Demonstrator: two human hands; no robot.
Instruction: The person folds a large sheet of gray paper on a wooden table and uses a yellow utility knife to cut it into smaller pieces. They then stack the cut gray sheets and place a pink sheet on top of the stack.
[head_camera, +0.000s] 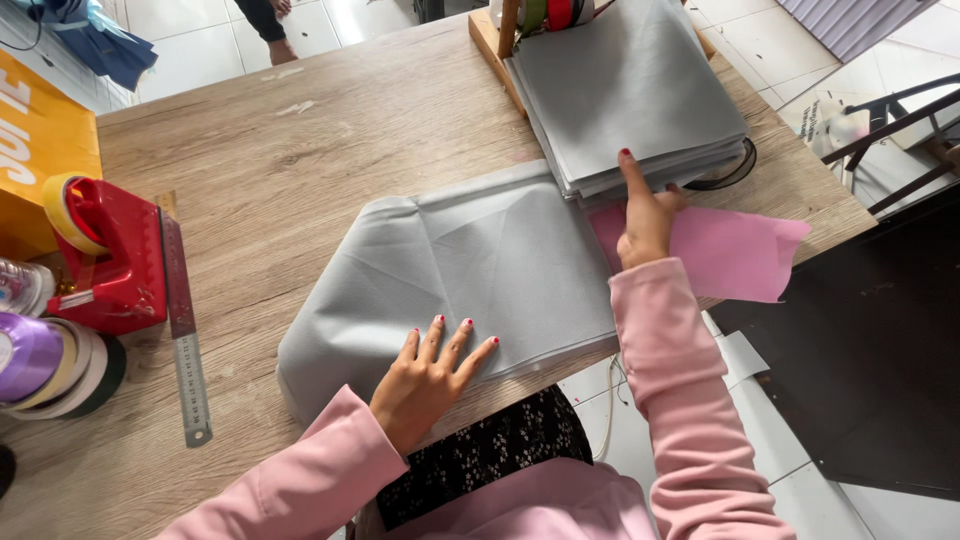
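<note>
A grey fabric sheet (470, 270) lies spread on the wooden table (300, 150), its near edge hanging over the table's front. My left hand (428, 375) rests flat on that near edge, fingers spread. My right hand (645, 215) reaches to the stack of grey sheets (625, 90) at the far right, the index finger pointing up against the stack's front edge and the thumb tucked under it. A pink sheet (735, 250) lies under that hand and sticks out past the table's right edge.
A red tape dispenser (110, 255) with a yellow roll stands at the left, next to a metal ruler (185, 330). Ribbon and tape rolls (50, 365) sit at the left edge. A wooden stand (495, 40) is behind the stack. An orange box (35, 140) is at far left.
</note>
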